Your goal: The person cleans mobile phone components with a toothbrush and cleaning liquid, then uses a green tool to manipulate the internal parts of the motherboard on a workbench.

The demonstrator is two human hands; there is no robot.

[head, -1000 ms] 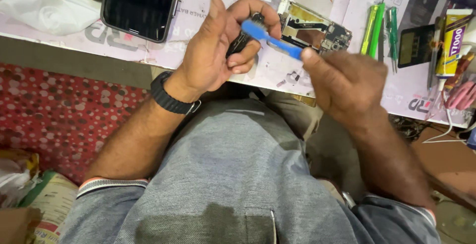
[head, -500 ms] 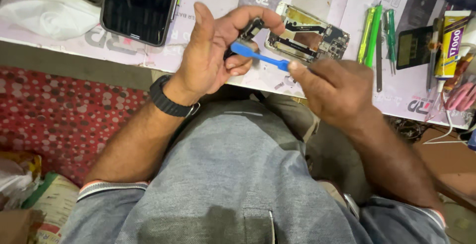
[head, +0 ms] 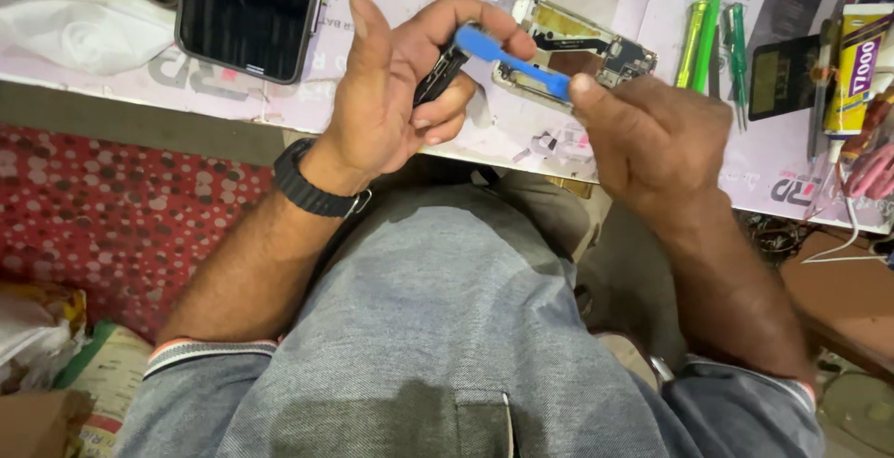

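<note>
Nearest us, our left hand [head: 396, 95], one black watch [head: 312, 188] on its wrist, curls its fingers around one small black part [head: 440, 72], thumb raised. Our right hand [head: 652, 132] pinches one blue pry tool [head: 507, 60], its flat tip touching the part's top. Beyond, on the tabletop [head: 521, 141], lie one opened phone body [head: 577, 48], one dark phone [head: 250, 11], two green screwdrivers [head: 703, 39] and one glue tube [head: 852, 72]
</note>
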